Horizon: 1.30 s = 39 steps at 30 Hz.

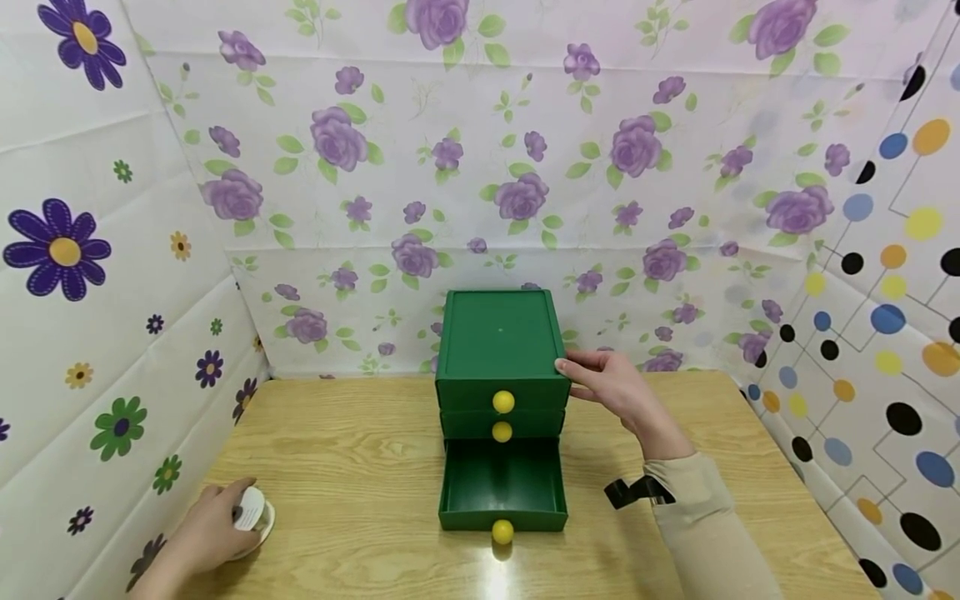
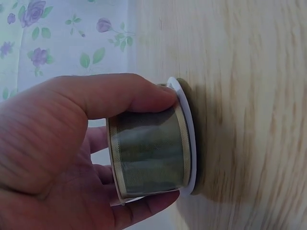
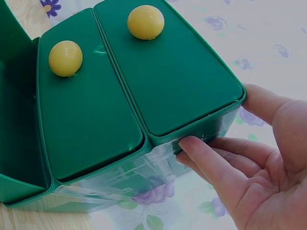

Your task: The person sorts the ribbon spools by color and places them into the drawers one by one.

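Observation:
A spool of ribbon, dark and sheer with gold edges and white end discs, stands on the table at the left. My left hand grips it, thumb on one side and fingers on the other. In the middle is a green drawer cabinet with yellow ball knobs. Its bottom drawer is pulled out, and nothing shows inside; the two upper drawers are closed. My right hand touches the cabinet's upper right corner, thumb on the top edge and fairly straight fingers against the side.
The wood-grain table extends around the cabinet. Behind it hangs a purple-flowered sheet, with patterned sheets at both sides. A black strap sticks out from the right sleeve. Clear tape runs along the cabinet's side.

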{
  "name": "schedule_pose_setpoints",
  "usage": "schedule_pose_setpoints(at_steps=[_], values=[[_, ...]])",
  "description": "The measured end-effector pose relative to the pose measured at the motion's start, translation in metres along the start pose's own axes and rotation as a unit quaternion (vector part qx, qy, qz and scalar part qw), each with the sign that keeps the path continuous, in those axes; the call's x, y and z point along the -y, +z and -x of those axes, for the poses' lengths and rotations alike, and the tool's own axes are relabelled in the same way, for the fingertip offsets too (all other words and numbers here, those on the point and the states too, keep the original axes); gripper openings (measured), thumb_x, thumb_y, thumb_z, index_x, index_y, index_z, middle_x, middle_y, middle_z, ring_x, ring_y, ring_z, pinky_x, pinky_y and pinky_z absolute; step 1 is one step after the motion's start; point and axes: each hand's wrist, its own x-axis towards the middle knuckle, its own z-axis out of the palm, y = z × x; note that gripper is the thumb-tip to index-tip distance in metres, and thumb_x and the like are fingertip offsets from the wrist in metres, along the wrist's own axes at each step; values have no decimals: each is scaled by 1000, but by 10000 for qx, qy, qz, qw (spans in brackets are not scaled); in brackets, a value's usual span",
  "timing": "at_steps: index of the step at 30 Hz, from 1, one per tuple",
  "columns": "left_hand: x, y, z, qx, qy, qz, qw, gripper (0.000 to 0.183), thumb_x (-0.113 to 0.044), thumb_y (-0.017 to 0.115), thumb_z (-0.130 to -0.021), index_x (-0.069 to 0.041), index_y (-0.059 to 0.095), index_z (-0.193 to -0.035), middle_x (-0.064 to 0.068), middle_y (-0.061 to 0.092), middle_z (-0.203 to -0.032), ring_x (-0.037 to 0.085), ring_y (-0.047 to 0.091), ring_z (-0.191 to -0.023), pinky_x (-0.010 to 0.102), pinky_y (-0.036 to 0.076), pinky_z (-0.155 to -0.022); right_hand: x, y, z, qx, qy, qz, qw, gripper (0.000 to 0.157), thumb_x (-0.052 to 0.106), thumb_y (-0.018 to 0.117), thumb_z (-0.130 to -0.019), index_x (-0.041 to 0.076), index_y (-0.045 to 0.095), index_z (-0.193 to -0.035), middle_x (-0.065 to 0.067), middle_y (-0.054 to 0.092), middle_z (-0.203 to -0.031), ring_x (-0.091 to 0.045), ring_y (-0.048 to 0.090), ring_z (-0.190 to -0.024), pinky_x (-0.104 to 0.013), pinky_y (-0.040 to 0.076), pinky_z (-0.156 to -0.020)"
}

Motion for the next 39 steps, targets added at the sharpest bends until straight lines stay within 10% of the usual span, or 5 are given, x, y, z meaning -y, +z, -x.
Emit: schedule_pose_setpoints(at_steps=[17,39], values=[[-40,12,-3,-527,999,603,9918,86,-20,94,-75,17,52,-141,30,61,-130,44,60,-119,60,53,-98,-1,1,-1,-15,46,-10,10000,72,39,72,-106,-4,47,-158,-25,37,-167,-40,44,-150,-41,56,-106],[-190,30,-9,-321,2328,1067,9661,76,-7,88,-77,-11,58,-147,8,52,-131,16,54,-101,31,53,-81,0,1,0,-58,15,-21,10000,74,41,73,-105,-4,48,-158,-24,38,-167,-40,44,-150,-42,56,-108]])
